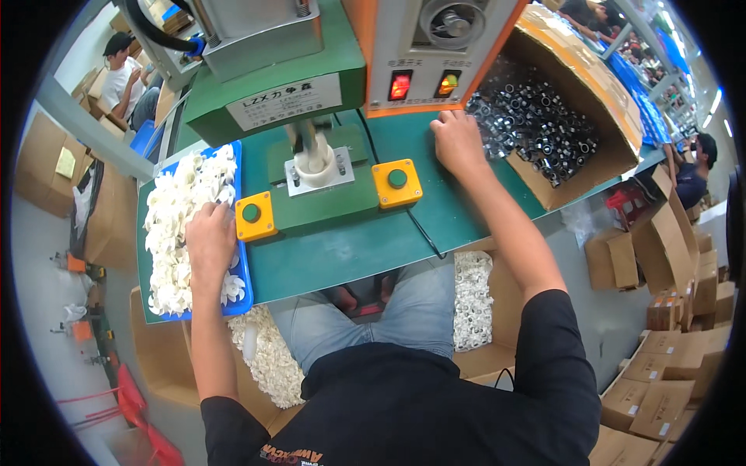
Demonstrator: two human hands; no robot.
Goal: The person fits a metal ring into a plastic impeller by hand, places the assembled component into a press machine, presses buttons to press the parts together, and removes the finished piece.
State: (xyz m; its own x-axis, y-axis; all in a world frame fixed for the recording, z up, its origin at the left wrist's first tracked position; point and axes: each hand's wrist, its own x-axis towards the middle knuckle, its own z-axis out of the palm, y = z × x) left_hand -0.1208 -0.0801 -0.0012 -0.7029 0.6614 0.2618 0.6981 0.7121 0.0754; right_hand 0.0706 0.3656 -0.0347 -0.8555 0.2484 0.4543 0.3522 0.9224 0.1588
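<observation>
- Green bench (350,248) fills our view, a press (311,101) standing at its far side, with cardboard boxes (660,388) stacked on the floor to our right.
- Two yellow button boxes (256,217) (397,183) flank the press fixture, where a white part (315,159) sits.
- Our left hand (210,237) rests palm-down on white plastic parts (183,225) heaped in a blue tray (242,287) at left; its grip is hidden.
- Our right hand (457,140) lies loosely curled beside a cardboard box (583,85) of dark metal rings (536,116), holding nothing we can see.

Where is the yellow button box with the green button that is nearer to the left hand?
In the head view, this yellow button box sits on the green table, left of the press, between the blue tray and the left hand.
</observation>
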